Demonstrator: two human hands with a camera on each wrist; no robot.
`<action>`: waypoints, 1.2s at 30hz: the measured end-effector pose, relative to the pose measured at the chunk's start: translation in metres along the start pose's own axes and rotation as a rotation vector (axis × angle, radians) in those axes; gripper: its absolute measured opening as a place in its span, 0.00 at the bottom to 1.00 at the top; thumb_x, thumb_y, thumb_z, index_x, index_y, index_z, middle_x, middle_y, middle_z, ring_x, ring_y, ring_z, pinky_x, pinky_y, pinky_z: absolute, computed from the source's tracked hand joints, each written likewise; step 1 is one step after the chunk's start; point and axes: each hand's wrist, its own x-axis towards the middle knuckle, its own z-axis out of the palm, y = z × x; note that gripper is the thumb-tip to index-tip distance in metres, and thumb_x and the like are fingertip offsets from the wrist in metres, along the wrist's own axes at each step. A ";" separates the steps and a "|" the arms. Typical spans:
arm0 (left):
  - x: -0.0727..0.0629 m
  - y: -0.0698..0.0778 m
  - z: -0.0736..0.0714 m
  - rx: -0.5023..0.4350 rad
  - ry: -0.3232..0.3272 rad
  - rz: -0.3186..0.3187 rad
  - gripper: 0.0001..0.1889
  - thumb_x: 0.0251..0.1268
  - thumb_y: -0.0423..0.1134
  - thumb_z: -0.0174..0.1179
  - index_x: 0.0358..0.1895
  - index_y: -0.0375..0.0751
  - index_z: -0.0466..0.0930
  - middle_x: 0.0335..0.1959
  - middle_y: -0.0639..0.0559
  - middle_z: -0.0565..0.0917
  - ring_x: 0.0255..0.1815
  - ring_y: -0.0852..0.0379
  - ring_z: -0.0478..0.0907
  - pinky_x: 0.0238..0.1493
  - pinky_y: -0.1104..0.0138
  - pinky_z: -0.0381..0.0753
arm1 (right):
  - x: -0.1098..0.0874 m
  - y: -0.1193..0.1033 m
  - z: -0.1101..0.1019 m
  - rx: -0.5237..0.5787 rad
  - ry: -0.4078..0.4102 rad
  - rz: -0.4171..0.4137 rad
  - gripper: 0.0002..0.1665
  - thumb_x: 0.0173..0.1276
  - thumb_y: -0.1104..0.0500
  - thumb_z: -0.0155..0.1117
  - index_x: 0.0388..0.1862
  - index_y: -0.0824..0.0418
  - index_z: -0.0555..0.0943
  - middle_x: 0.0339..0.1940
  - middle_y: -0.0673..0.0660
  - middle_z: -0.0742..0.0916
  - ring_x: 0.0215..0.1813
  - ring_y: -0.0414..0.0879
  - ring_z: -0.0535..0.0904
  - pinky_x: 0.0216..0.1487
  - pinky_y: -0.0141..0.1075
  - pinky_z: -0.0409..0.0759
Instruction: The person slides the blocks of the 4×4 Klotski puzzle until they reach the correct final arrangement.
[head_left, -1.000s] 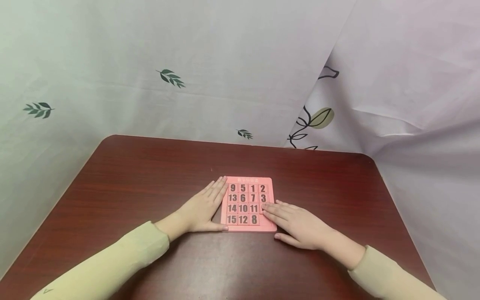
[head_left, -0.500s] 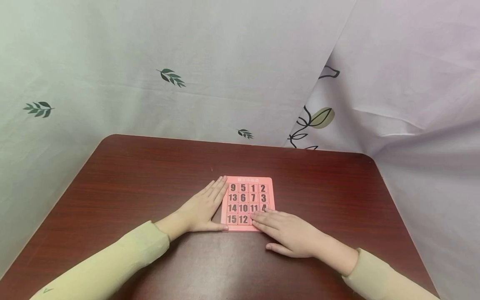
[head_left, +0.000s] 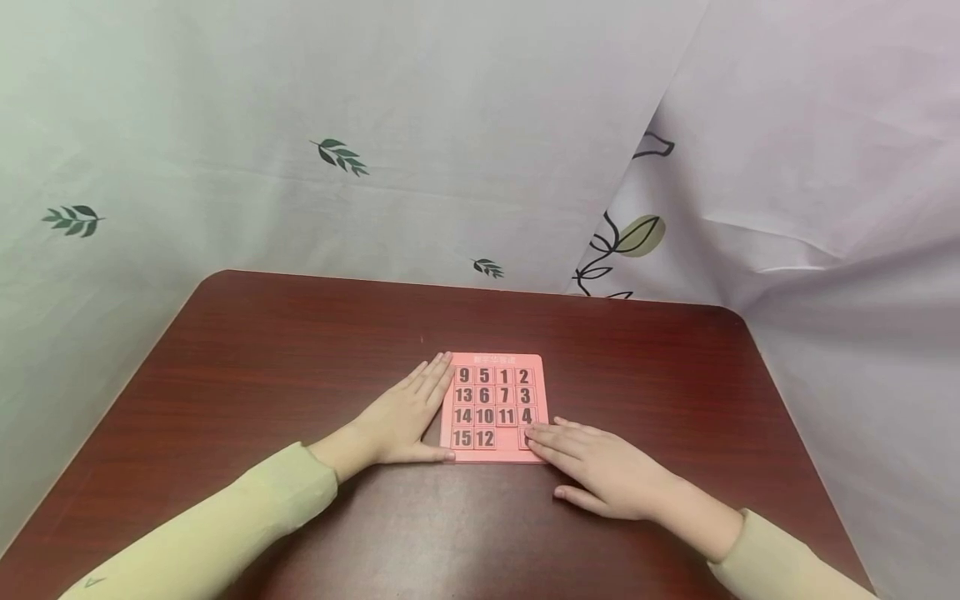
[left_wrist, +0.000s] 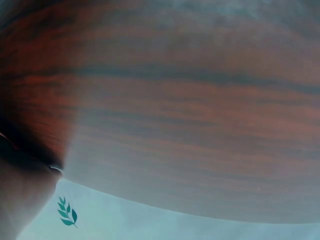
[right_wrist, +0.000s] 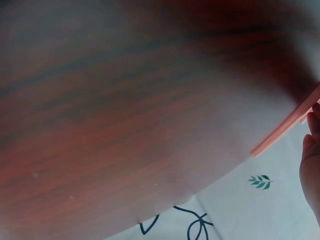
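Right hand (head_left: 600, 467): flat on the bench (head_left: 300, 367), fingers straight, tips on the puzzle's bottom-right tile, gripping nothing.
Left hand (head_left: 401, 417): flat, fingers straight along the puzzle's left edge, thumb at its near corner.
Puzzle (head_left: 495, 363): pink tray mid-bench holding numbered tiles; gap beside 12.
Right wrist view: the tray's thin edge from below.
Curtain (head_left: 450, 125): leaf-printed, behind.

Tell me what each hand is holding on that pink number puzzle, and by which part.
Neither hand grips anything. The left hand lies flat against the left edge of the pink number puzzle. The right hand rests straight fingers on its bottom-right corner.
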 end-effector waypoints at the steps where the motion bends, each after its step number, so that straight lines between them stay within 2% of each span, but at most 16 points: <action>1: 0.000 0.000 0.000 0.000 -0.001 0.000 0.67 0.60 0.79 0.59 0.83 0.23 0.50 0.86 0.26 0.49 0.89 0.35 0.49 0.88 0.50 0.55 | 0.001 0.000 0.000 -0.001 0.003 -0.001 0.39 0.73 0.45 0.70 0.77 0.61 0.75 0.78 0.55 0.80 0.79 0.49 0.75 0.74 0.52 0.78; 6: 0.000 0.000 0.000 0.003 -0.002 0.000 0.67 0.60 0.79 0.58 0.83 0.23 0.50 0.86 0.26 0.49 0.89 0.35 0.49 0.88 0.50 0.55 | 0.010 -0.004 -0.001 0.001 -0.003 -0.021 0.40 0.73 0.44 0.70 0.78 0.62 0.74 0.79 0.57 0.79 0.79 0.51 0.75 0.76 0.50 0.77; 16: -0.001 -0.001 0.001 0.003 0.007 0.005 0.66 0.61 0.78 0.58 0.83 0.22 0.51 0.86 0.26 0.50 0.89 0.35 0.50 0.88 0.50 0.56 | 0.047 -0.015 0.005 0.006 -0.066 -0.111 0.40 0.77 0.43 0.64 0.80 0.61 0.71 0.80 0.56 0.77 0.81 0.51 0.72 0.80 0.46 0.74; 21: -0.001 -0.002 0.002 -0.003 0.000 0.006 0.66 0.62 0.79 0.57 0.83 0.23 0.50 0.86 0.26 0.49 0.89 0.36 0.49 0.89 0.50 0.55 | 0.055 -0.018 0.006 -0.003 -0.121 -0.108 0.40 0.79 0.40 0.61 0.81 0.59 0.70 0.81 0.55 0.76 0.83 0.49 0.71 0.81 0.44 0.73; 26: 0.000 -0.002 0.003 0.009 -0.006 0.006 0.66 0.62 0.79 0.56 0.83 0.23 0.49 0.87 0.27 0.48 0.89 0.36 0.48 0.89 0.50 0.55 | 0.050 -0.016 0.004 -0.009 -0.141 -0.091 0.40 0.79 0.40 0.62 0.80 0.60 0.71 0.81 0.56 0.76 0.82 0.50 0.71 0.81 0.44 0.72; 36: -0.001 -0.001 0.002 0.000 -0.010 -0.001 0.66 0.62 0.79 0.57 0.83 0.23 0.50 0.86 0.27 0.49 0.89 0.36 0.49 0.88 0.50 0.55 | 0.026 -0.011 0.001 -0.006 -0.069 -0.065 0.39 0.74 0.44 0.68 0.77 0.61 0.74 0.78 0.56 0.80 0.79 0.51 0.75 0.77 0.47 0.77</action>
